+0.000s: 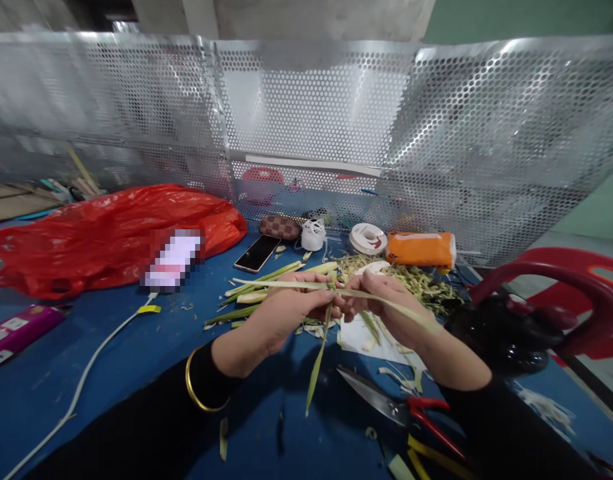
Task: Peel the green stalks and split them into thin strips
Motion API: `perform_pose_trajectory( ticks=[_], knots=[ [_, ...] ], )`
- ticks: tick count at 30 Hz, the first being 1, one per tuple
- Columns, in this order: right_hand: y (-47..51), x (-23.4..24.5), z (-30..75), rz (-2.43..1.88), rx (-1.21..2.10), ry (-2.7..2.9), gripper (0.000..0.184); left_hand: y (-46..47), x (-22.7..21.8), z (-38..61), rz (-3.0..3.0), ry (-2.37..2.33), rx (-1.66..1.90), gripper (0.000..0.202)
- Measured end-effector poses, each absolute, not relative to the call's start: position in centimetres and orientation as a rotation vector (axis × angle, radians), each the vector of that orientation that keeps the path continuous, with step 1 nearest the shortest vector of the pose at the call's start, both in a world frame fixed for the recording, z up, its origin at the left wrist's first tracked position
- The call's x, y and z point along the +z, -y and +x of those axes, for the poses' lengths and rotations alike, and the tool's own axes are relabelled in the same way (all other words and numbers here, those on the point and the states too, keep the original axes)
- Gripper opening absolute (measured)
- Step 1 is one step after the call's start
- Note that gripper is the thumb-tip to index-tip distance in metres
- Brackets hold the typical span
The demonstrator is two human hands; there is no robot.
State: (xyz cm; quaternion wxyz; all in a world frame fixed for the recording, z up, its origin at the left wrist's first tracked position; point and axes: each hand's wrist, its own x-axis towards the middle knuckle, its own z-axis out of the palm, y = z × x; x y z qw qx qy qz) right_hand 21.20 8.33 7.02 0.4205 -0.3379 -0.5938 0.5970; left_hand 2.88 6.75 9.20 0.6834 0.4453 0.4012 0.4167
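Pale green leaf strips (316, 373) cross in a small bundle between my two hands above the blue table. My left hand (286, 308) pinches the crossing from the left, thumb on top. From the right, my right hand (389, 307) closes its fingertips on the same strips. One strip end points left, one lies over my right wrist, and one hangs down toward me. The fingers partly hide the crossing. Below my right hand lie open-bladed scissors (376, 395) with red handles. Behind my hands are cut leaf pieces (253, 297) and a heap of shredded leaf (426, 287).
A red plastic bag (111, 227), a lit phone (173, 260) on a white cable, and a dark phone (257, 254) lie left. A tape spool (367, 238) and orange packet (421, 249) stand behind. A perforated metal screen (311, 107) closes the back; a red chair (586, 267) is right.
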Motion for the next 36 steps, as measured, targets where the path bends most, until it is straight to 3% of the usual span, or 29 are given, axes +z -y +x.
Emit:
perform_pose_trajectory(
  ticks=[3, 7, 15, 24, 31, 33, 35, 36],
  knots=[
    [-7.9, 7.7, 21.5, -0.868, 1.638, 1.569, 0.041, -6.8, 9.2, 3.0, 1.025, -0.909, 0.930, 0.009],
    [-7.7, 8.1, 21.4, -1.006, 1.538, 1.679, 0.028, -7.0, 9.3, 3.2, 1.057, -1.011, 0.920, 0.003],
    [-8.1, 7.9, 21.3, -1.055, 1.329, 1.644, 0.027, -7.1, 9.3, 3.3, 1.070, -1.094, 0.823, 0.003],
    [-7.2, 6.2, 18.6, -0.976, 1.370, 1.173, 0.019, -7.0, 8.1, 3.5, 1.135, -1.038, 0.783, 0.013],
    [-7.2, 5.7, 18.4, -1.024, 1.195, 1.240, 0.022, -7.3, 7.5, 3.4, 1.130, -0.981, 0.750, 0.003],
    [-7.4, 5.7, 18.8, -1.111, 1.075, 1.354, 0.021, -7.2, 7.4, 3.4, 1.148, -0.997, 0.734, 0.003],
    [-7.5, 6.0, 19.3, -1.188, 0.722, 1.466, 0.014, -7.0, 7.3, 3.5, 1.165, -1.008, 0.716, 0.004],
    [-7.5, 6.2, 19.5, -1.190, 0.504, 1.516, 0.021, -6.9, 7.2, 3.6, 1.176, -1.007, 0.706, 0.004]
  ],
)
